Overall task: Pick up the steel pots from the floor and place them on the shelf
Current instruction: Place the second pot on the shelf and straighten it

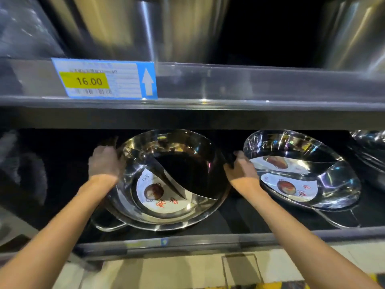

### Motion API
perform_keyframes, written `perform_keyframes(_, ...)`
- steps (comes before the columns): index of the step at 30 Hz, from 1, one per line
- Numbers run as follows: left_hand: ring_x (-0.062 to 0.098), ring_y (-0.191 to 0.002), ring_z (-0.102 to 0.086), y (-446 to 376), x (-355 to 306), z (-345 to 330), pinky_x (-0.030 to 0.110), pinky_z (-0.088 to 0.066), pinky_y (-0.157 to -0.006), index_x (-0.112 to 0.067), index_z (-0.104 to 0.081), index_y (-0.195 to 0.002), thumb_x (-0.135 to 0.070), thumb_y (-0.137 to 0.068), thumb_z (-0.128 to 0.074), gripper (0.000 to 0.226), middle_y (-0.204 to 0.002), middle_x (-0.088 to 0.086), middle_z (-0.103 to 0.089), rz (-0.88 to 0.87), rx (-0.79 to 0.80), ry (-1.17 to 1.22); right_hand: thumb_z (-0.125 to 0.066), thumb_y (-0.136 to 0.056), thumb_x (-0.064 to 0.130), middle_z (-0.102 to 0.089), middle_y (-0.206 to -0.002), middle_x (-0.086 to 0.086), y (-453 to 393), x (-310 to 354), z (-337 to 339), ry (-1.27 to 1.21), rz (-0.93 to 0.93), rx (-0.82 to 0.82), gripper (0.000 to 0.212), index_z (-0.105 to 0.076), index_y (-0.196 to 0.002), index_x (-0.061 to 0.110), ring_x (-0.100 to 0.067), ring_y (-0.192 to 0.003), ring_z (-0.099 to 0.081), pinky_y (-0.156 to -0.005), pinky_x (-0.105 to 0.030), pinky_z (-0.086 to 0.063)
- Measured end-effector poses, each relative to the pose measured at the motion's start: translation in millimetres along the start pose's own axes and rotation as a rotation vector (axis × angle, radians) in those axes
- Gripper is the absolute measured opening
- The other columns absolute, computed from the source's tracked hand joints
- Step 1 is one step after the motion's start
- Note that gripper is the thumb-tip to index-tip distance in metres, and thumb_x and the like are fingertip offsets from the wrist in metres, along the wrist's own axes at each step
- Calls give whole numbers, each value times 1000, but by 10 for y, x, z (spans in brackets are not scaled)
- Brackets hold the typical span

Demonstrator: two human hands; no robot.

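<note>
Both forearms are stretched forward from the bottom of the view into the lower shelf (187, 244). A divided steel pot (166, 180) is held at its two sides: the left hand (104, 163) is closed over the left handle, and the right hand (239, 167) is clamped on the dark right handle. The pot is tilted, its far rim raised towards the shelf above, and it is nested on a stack of like pots, of which one looped handle (108, 225) is seen beneath. A paper label (160, 195) lies inside one half of the pot.

By judgement, this pot is almost placed; it has only to be levelled, settled on the stack and released. Whether more pots are left on the floor cannot be told, since only a strip of pale floor (187, 272) is shown below the shelf edge.

Just to the right, a second divided pot (302, 170) is stacked, its rim close beside the right hand, so little room is left for the knuckles there. Further pots (368, 151) are glimpsed at the far right. Overhead, the upper shelf rail (229, 84), bearing a price tag (104, 80), limits the headroom, and tall steel vessels (135, 28) are stood on it.
</note>
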State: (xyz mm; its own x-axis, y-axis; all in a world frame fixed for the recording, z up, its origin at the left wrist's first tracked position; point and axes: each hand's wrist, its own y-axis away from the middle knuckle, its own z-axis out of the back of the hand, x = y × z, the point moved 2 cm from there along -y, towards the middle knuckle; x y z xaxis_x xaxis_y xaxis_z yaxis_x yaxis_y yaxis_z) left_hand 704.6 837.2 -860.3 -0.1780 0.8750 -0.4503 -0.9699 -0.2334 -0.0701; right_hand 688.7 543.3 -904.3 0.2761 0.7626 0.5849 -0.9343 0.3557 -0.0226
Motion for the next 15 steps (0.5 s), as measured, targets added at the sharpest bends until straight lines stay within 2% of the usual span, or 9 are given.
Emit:
perform_keyframes(3, 42, -119, -47, 787, 187, -38, 51, -42, -99, -7, -48, -125, -18, -87, -56, 40, -130, 23, -48, -84, -160, 71, -47, -93, 17, -55, -129, -26, -427, 176, -93, 85, 164, 121, 39, -48, -128, 0, -38, -119, -52, -101, -40, -43)
perform_keyframes(5, 42, -114, -52, 1360, 333, -115, 53, -46, -94, -6, -48, -129, -23, -84, -60, 50, -126, 25, -49, -20, -207, 102, -44, -95, 18, -46, -140, -22, -635, 266, -215, 114, 210, 180, 43, -40, -135, 2, -35, -129, -43, -109, -39, -36)
perform_keyframes(6, 45, -105, -56, 1527, 393, -206, 54, -50, -89, -1, -48, -130, -25, -81, -62, 56, -119, 30, -51, 26, -210, 142, -42, -96, 19, -43, -143, -21, -712, 293, -277, 144, 213, 206, 45, -37, -138, 3, -35, -132, -40, -111, -38, -34)
perform_keyframes(7, 46, -96, -59, 1620, 422, -282, 53, -51, -84, 2, -46, -132, -28, -81, -61, 61, -115, 33, -53, 95, -189, 211, -40, -97, 20, -42, -144, -22, -777, 307, -340, 172, 210, 228, 45, -36, -138, 2, -35, -133, -39, -111, -38, -33)
perform_keyframes(9, 42, -95, -60, 1699, 436, -423, 40, -50, -86, 0, -29, -142, -25, -86, -59, 68, -119, 33, -52, 296, -63, 437, -38, -98, 19, -42, -144, -23, -871, 313, -412, 213, 189, 251, 43, -37, -137, 1, -36, -132, -40, -112, -39, -33)
perform_keyframes(11, 32, -91, -59, 1687, 418, -549, 19, -45, -77, -9, -12, -147, -21, -88, -58, 76, -115, 23, -57, 339, 19, 592, -39, -97, 14, -43, -143, -22, -922, 297, -421, 222, 181, 243, 40, -40, -136, 2, -35, -131, -42, -111, -38, -34)
perform_keyframes(12, 29, -87, -58, 1668, 408, -585, 15, -44, -74, -13, -5, -148, -23, -89, -56, 79, -110, 18, -59, 334, 40, 633, -40, -97, 12, -45, -142, -22, -926, 280, -407, 224, 186, 231, 39, -43, -135, 3, -35, -130, -43, -110, -37, -35)
perform_keyframes(14, 23, -83, -56, 1587, 426, -627, 26, -46, -79, -13, 2, -148, -27, -90, -53, 81, -106, 11, -56, 333, 69, 710, -43, -95, 9, -48, -140, -20, -895, 225, -343, 218, 212, 204, 39, -46, -133, 5, -35, -129, -45, -108, -36, -35)
perform_keyframes(15, 20, -81, -55, 1525, 465, -656, 28, -45, -77, -11, 0, -148, -27, -91, -52, 79, -104, 9, -54, 321, 79, 720, -46, -93, 7, -51, -137, -21, -859, 193, -299, 198, 225, 191, 38, -49, -131, 5, -35, -126, -47, -106, -36, -37)
